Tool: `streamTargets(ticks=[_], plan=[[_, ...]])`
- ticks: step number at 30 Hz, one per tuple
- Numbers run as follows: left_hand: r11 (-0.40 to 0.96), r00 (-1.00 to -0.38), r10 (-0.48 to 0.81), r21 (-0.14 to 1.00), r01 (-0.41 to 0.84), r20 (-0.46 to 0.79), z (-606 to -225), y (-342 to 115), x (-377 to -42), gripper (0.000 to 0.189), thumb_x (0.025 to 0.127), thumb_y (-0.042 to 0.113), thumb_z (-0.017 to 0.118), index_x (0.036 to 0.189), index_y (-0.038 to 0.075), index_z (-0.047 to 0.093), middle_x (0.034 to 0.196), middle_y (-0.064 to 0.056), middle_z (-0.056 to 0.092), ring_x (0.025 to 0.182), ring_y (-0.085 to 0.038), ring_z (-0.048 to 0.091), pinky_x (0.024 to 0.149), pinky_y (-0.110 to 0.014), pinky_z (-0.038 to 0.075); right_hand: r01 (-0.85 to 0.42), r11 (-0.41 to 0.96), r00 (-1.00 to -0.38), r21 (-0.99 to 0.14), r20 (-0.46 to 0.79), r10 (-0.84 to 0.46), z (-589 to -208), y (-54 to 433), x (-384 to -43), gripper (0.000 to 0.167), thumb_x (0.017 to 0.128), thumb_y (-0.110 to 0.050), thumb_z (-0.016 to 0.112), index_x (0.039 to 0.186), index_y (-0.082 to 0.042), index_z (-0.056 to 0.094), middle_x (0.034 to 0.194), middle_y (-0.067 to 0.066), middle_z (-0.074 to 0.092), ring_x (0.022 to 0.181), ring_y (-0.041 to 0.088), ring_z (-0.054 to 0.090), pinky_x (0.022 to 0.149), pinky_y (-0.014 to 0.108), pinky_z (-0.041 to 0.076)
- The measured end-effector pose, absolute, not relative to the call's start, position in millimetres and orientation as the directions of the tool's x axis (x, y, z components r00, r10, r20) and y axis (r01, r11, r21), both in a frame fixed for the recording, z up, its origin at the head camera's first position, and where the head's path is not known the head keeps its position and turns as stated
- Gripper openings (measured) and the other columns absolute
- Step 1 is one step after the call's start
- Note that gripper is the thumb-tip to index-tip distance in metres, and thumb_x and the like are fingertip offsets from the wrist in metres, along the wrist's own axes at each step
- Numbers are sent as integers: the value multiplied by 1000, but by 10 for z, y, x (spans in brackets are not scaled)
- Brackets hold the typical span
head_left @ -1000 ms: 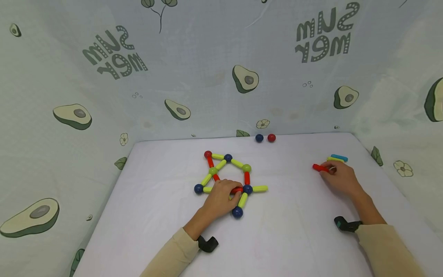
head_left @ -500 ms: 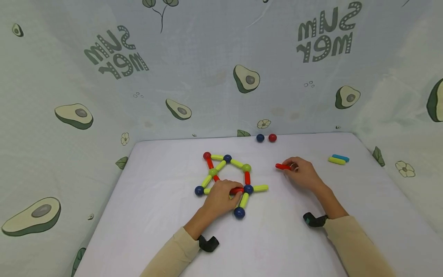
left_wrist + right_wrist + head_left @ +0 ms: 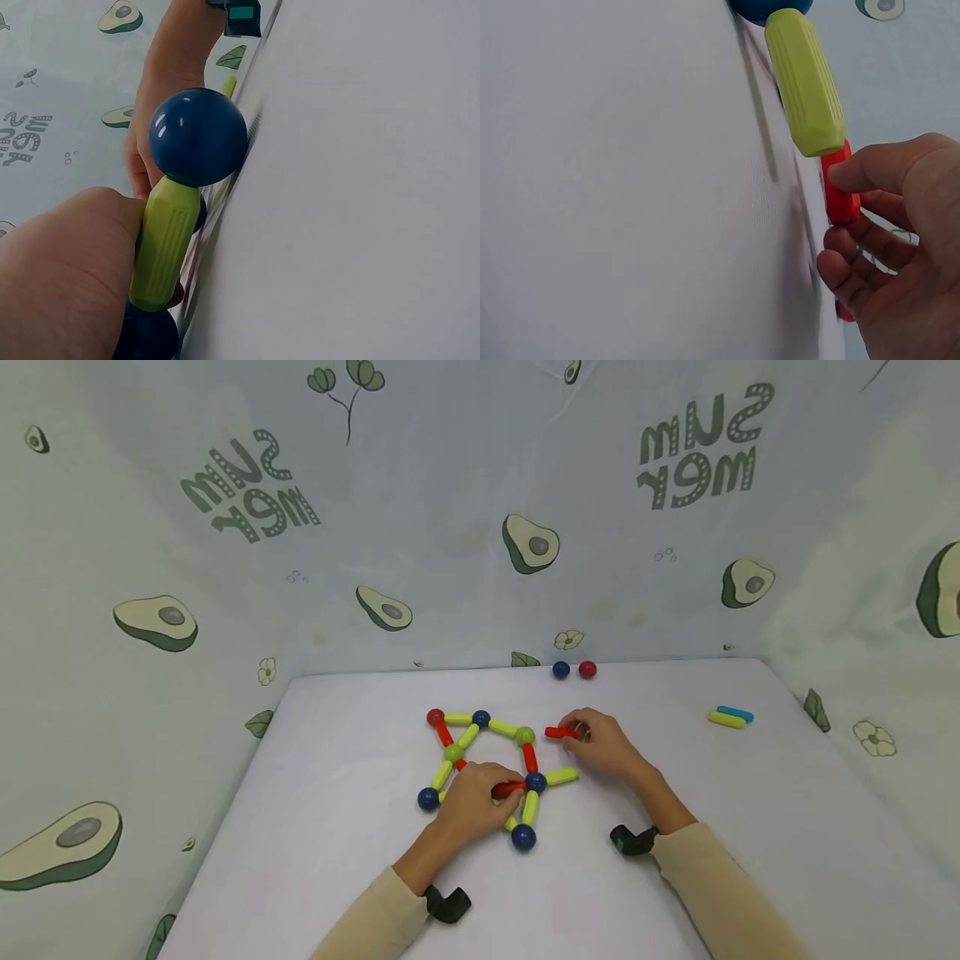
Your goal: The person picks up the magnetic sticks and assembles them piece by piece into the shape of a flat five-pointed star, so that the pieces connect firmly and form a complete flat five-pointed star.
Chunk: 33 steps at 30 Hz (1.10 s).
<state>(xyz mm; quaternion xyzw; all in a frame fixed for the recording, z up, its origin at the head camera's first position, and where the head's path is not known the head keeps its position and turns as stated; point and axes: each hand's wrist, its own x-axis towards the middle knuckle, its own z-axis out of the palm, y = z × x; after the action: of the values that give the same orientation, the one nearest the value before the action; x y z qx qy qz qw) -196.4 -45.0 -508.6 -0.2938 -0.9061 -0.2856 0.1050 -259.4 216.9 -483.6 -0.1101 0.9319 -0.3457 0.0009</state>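
A flat frame of toy construction rods and balls lies mid-table in the head view. My left hand (image 3: 474, 803) pinches one of its red rods (image 3: 508, 789) beside a blue ball (image 3: 536, 782), hiding some of the frame. From that ball a yellow-green rod (image 3: 562, 776) juts right with its outer end unattached. Just right of the frame's green ball (image 3: 525, 736), my right hand (image 3: 602, 746) pinches a separate red rod (image 3: 559, 732) between thumb and fingers. The left wrist view shows a blue ball (image 3: 198, 137) on a yellow-green rod (image 3: 165, 244) beside the left thumb.
Loose at the table's far edge are a blue ball (image 3: 561, 670) and a red ball (image 3: 587, 670). Toward the back right lie a blue rod (image 3: 736, 713) and a yellow-green rod (image 3: 727, 720). A printed cloth (image 3: 450, 552) hangs behind the white table (image 3: 600, 893).
My right hand has carried the red rod leftward from the loose rods to the frame's right side. The left hand keeps its grip while the frame has shifted and turned slightly.
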Motion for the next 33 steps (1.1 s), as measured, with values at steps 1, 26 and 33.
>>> streamTargets(ticks=[1, 26, 33], plan=[[667, -806, 471, 453, 592, 359, -5090, -467, -1949, 18, 95, 30, 73, 110, 24, 80, 102, 10, 78, 90, -4, 68, 81, -23, 52, -204, 734, -975, -648, 68, -211, -4849, 2139, -2591, 25, 92, -9, 72, 116, -5, 69, 103, 10, 67, 90, 24, 58, 78, 30, 53], [644, -798, 458, 473, 601, 391, -5091, -456, -2016, 18, 94, 30, 74, 109, 23, 81, 100, 9, 78, 88, -3, 68, 77, -17, 52, -90, 792, -996, -604, 78, -54, -4701, 2487, -3346, 44, 102, -23, 61, 139, 0, 54, 137, 22, 51, 118, 37, 52, 100, 52, 51], [650, -816, 448, 494, 577, 365, -5130, -451, -1985, 17, 94, 31, 74, 109, 24, 81, 100, 10, 78, 86, -2, 66, 75, -15, 50, -133, 844, -991, -519, 43, -130, -4711, 2547, -3534, 58, 100, -13, 59, 154, -1, 39, 160, 28, 32, 145, 48, 33, 119, 62, 32]])
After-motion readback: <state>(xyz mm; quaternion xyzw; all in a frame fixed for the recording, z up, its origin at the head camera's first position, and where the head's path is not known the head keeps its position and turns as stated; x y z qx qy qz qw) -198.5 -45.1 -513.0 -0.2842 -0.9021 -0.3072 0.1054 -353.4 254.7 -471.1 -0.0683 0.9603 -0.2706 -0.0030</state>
